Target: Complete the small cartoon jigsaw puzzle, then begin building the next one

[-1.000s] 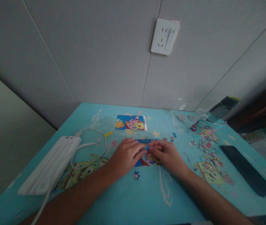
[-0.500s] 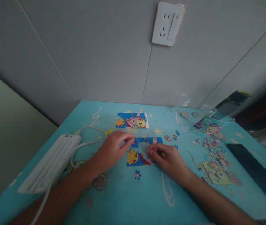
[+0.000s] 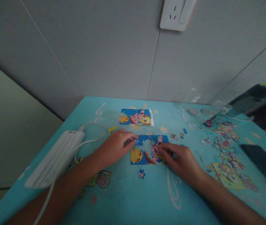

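A partly assembled cartoon jigsaw puzzle (image 3: 136,156) lies on the table between my hands, with a gap in its upper middle. My left hand (image 3: 117,143) is at its upper left corner, thumb and forefinger nearly together; whatever is between them is too small to name. At the right part of the puzzle, my right hand (image 3: 179,157) has its thumb and fingertips closed on a pink jigsaw piece (image 3: 155,150). One loose piece (image 3: 141,174) lies just below the puzzle. Behind it is a printed picture card (image 3: 136,117) with the same scene.
Several loose pieces (image 3: 174,137) lie to the right of the puzzle. Farther right are a heap of pieces (image 3: 226,145) and a dark flat object (image 3: 261,164). A white power strip (image 3: 55,159) with a cable stands at left. The wall (image 3: 114,62) borders the table's back.
The view has shifted, so the table sits slightly right and the socket higher. My right fingers have drawn back from the puzzle's gap towards its right side, uncovering the pink part.
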### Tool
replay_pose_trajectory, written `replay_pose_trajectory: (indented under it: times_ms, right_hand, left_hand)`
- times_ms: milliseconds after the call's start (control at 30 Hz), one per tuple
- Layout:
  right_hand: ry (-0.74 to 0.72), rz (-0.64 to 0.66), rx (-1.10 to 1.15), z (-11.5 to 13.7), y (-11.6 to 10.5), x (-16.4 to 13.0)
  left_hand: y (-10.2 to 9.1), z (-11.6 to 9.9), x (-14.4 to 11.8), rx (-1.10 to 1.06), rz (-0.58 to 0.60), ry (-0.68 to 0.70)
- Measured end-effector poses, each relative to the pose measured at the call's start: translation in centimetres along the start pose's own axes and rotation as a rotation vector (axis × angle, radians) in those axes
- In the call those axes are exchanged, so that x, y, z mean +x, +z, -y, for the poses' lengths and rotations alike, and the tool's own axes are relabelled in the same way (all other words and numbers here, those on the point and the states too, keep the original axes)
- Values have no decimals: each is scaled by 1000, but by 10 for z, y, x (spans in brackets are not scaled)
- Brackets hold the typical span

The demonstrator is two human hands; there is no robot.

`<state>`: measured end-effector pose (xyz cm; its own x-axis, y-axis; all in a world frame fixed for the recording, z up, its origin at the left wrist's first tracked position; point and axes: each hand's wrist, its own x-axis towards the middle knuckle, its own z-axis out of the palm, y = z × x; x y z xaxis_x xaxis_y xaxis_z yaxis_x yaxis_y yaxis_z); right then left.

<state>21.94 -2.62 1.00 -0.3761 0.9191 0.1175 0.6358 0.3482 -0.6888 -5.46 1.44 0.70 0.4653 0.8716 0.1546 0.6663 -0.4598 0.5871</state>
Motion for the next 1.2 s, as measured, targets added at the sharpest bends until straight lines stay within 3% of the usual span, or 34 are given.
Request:
replay_pose_trajectory:
  times_ms: [267,567,733,867,967,1067,1200]
  right_hand:
    - [-7,0,-6,1,0,3]
    - [7,-18,-3,-1,1,2]
    - [27,-27,166,8,14,5]
    - [71,71,384,17,27,11]
    - [126,68,414,14,28,19]
    - [180,46,348,8,22,28]
    - [181,95,226,4,15,40]
  left_hand:
    - [9,-8,-3,-35,46,-28]
    - [11,-11,-4,-108,-6,-54]
    - [11,-25,-6,-351,61,-88]
    - [14,-31,-8,-451,129,-95]
    - [10,-23,-5,-281,14,-37]
    - [2,-8,0,120,-186,76]
    - [-1,3,3,342,-165,159]
